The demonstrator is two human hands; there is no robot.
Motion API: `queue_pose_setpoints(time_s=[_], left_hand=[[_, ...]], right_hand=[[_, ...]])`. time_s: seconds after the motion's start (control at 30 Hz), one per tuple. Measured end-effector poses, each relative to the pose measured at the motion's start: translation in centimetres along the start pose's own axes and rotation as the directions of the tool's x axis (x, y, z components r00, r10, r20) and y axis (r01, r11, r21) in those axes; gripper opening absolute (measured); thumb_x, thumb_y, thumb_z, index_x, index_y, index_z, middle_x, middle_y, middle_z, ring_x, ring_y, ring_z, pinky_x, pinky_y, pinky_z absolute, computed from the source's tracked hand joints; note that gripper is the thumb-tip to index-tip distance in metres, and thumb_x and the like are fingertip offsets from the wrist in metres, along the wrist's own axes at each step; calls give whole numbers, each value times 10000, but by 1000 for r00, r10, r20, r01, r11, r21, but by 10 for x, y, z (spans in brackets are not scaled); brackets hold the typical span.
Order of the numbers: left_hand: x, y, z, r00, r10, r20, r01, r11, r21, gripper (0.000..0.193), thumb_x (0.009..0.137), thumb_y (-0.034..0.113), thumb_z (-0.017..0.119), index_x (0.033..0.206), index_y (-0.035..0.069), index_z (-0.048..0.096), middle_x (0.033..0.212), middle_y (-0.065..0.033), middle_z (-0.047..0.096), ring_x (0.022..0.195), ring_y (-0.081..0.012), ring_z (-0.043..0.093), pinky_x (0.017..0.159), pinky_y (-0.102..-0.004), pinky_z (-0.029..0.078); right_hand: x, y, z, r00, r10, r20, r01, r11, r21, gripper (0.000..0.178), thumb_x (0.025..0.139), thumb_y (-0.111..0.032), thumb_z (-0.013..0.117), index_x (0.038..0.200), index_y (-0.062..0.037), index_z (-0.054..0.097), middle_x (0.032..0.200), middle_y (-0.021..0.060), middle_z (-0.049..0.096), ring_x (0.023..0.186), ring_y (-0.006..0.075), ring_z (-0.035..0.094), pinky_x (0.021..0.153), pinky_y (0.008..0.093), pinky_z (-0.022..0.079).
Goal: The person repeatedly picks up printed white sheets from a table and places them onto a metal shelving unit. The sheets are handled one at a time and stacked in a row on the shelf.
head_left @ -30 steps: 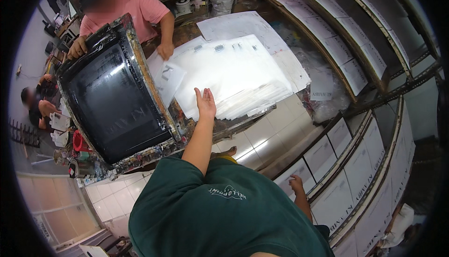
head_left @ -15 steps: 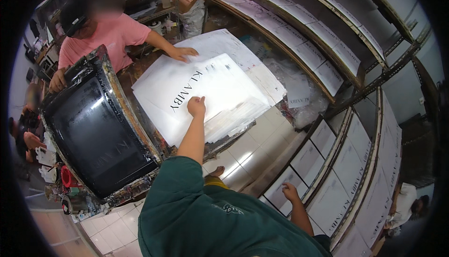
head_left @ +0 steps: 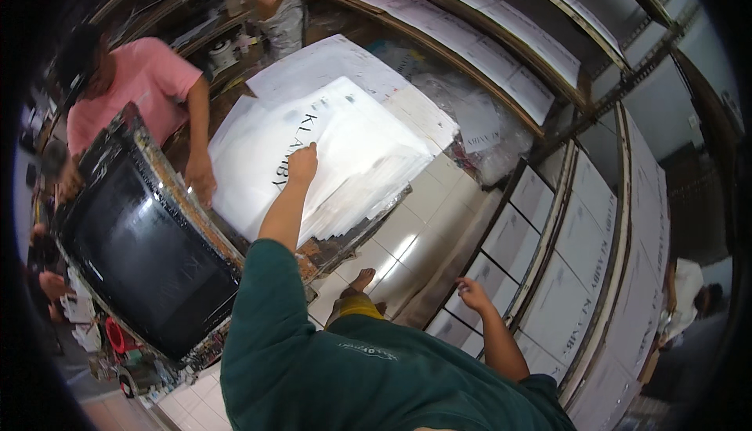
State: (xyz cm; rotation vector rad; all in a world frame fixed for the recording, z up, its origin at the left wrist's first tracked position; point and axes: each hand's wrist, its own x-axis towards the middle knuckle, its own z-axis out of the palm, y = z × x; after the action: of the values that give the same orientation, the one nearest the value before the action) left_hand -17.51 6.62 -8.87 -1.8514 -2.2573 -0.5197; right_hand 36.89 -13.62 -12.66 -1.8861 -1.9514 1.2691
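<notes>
My left hand (head_left: 301, 164) is over a white sheet (head_left: 337, 125) with black lettering, which tops an uneven stack of white sheets. Its fingers are curled in and one fingertip sticks out; whatever they may hold is hidden. My right hand (head_left: 474, 295) hangs out to the right, holding nothing, fingers loosely apart, in front of the racks. Left of the stack, a black framed printing screen (head_left: 149, 243) stands tilted up. A co-worker in a pink shirt (head_left: 153, 78) has one hand (head_left: 201, 179) beside the screen's frame and the other at its far left edge.
Racks of white printed sheets (head_left: 517, 235) stand close on my right, with more shelves (head_left: 470, 39) behind the table. Clear plastic wrapping (head_left: 478, 125) lies beyond the stack. A red container (head_left: 120, 335) is low on the left. Another person in white (head_left: 685, 294) is far right.
My left hand stays over the sheet, one fingertip now sticking out. The co-worker's hand has left the sheets and come down beside the screen frame. My view has shifted a little.
</notes>
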Motion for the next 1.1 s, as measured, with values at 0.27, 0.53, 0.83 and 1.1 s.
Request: queue_pose_setpoints(time_s=[0.27, 0.53, 0.83, 1.1], left_hand=[[-79, 187, -122, 957, 183, -226, -290, 653, -699, 160, 714, 59, 602, 861, 12, 644, 751, -113, 622, 668, -270, 593, 616, -361, 477], [-201, 259, -168, 777, 598, -197, -431, 276, -859, 241, 677, 58, 699, 908, 33, 632, 845, -114, 634, 749, -243, 607, 622, -324, 481], [-263, 182, -113, 896, 440, -63, -182, 235, -955, 295, 678, 91, 724, 950, 19, 636, 813, -113, 601, 693, -229, 578, 595, -316, 465], [-376, 92, 30, 552, 716, 427, -109, 570, -814, 293, 757, 227, 667, 933, -3, 625, 800, -148, 583, 718, -237, 573, 632, -332, 448]], right_hand=[[43, -198, -20, 894, -274, -354, 407, 826, 390, 426, 864, -206, 554, 1265, -101, 458, 1101, 146, 589, 1016, 229, 557, 867, 348, 429], [-55, -210, -17, 669, 64, -741, 367, 838, 404, 232, 746, -52, 517, 922, -47, 667, 668, 76, 600, 579, 126, 560, 509, 255, 438], [-230, -123, -4, 452, 418, -788, -16, 887, 461, 431, 691, 64, 446, 1072, -48, 613, 648, -51, 494, 542, 21, 377, 513, 174, 306], [-369, 43, -28, 129, 628, -768, -338, 756, 561, 385, 710, 75, 454, 1023, -59, 633, 942, 60, 620, 927, 166, 557, 803, 261, 412]])
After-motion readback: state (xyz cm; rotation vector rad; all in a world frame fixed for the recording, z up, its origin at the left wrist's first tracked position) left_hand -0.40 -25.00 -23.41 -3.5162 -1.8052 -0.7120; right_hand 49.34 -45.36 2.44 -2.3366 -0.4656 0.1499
